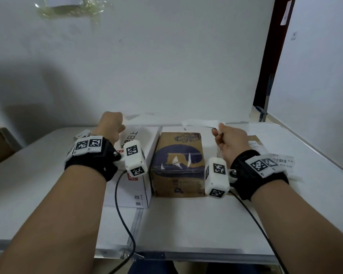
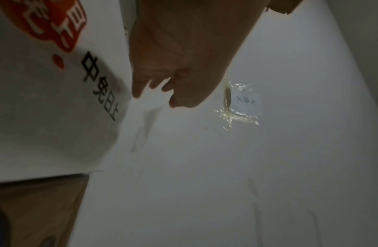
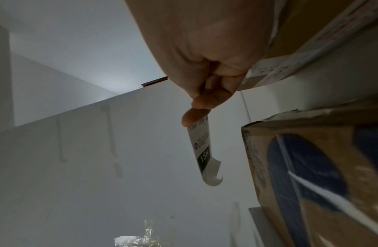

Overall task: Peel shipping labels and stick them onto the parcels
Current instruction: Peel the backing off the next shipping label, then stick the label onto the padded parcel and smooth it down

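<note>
Right hand (image 3: 207, 80) pinches "15H" label (image 3: 201, 147)

white table (image 1: 186, 224), white box (image 1: 135, 186), brown printed carton (image 1: 178, 175), labelled parcel (image 1: 254, 143) at right

Both forearms are bare. The left hand (image 1: 111, 123) and right hand (image 1: 231, 140) each wear a black wrist strap carrying white panels printed with black square markers. A white, marker-printed camera block sits at each wrist's inner side, fixed by a silver screw, trailing a black cable toward six o'clock.
</note>
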`<action>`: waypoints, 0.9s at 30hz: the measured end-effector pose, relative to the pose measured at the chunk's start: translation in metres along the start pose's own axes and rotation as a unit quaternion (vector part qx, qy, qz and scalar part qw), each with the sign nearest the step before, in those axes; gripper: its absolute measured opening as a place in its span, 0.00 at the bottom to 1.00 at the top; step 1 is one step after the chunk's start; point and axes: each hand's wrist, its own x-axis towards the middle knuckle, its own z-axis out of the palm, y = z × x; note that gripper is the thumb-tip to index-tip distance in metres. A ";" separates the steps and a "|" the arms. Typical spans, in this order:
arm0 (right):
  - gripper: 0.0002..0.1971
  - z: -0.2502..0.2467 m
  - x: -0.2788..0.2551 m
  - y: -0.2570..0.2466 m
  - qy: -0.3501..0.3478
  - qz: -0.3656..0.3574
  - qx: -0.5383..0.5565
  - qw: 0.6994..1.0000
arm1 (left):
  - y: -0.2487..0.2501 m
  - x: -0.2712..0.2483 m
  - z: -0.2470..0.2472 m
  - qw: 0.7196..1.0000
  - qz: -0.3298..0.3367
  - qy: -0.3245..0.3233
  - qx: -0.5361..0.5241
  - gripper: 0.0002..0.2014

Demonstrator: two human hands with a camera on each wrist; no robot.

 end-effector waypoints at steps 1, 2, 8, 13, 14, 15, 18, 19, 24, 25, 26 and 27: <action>0.09 0.001 -0.001 0.001 -0.004 -0.003 -0.010 1.000 | 0.003 -0.002 0.003 0.998 0.016 0.011 0.057 0.18; 0.10 0.001 -0.002 0.002 -0.007 -0.006 -0.017 1.000 | 0.006 -0.001 0.006 0.995 0.035 0.003 0.090 0.22; 0.10 0.002 -0.008 0.001 -0.027 -0.021 -0.047 0.998 | 0.032 -0.049 0.058 0.898 0.400 -0.057 0.176 0.16; 0.09 -0.003 -0.012 -0.006 -0.032 -0.023 -0.044 0.998 | 0.031 -0.081 0.097 0.763 0.533 -0.212 0.297 0.22; 0.09 -0.005 -0.012 -0.008 -0.035 -0.020 -0.041 0.998 | 0.028 -0.082 0.101 0.754 0.545 -0.199 0.307 0.20; 0.08 -0.007 -0.013 -0.010 -0.037 -0.015 -0.037 0.999 | 0.027 -0.084 0.104 0.751 0.559 -0.182 0.302 0.17; 0.07 -0.012 -0.012 -0.018 -0.048 0.011 -0.001 0.999 | 0.024 -0.086 0.108 0.758 0.577 -0.131 0.276 0.05; 0.07 -0.013 -0.012 -0.020 -0.054 0.025 0.016 0.998 | 0.023 -0.086 0.109 0.760 0.578 -0.126 0.269 0.03; 0.22 -0.015 -0.016 -0.029 -0.148 0.095 0.048 0.983 | 0.018 -0.085 0.108 0.818 0.511 -0.120 0.235 0.00; 0.28 -0.017 -0.015 -0.030 -0.175 0.098 0.044 0.979 | 0.017 -0.084 0.107 0.848 0.472 -0.109 0.214 0.00; 0.30 -0.018 -0.013 -0.031 -0.194 0.094 0.038 0.976 | 0.016 -0.082 0.105 0.882 0.419 -0.103 0.187 0.01; 0.29 -0.019 -0.012 -0.032 -0.204 0.083 0.029 0.975 | 0.015 -0.080 0.103 0.915 0.357 -0.114 0.147 0.02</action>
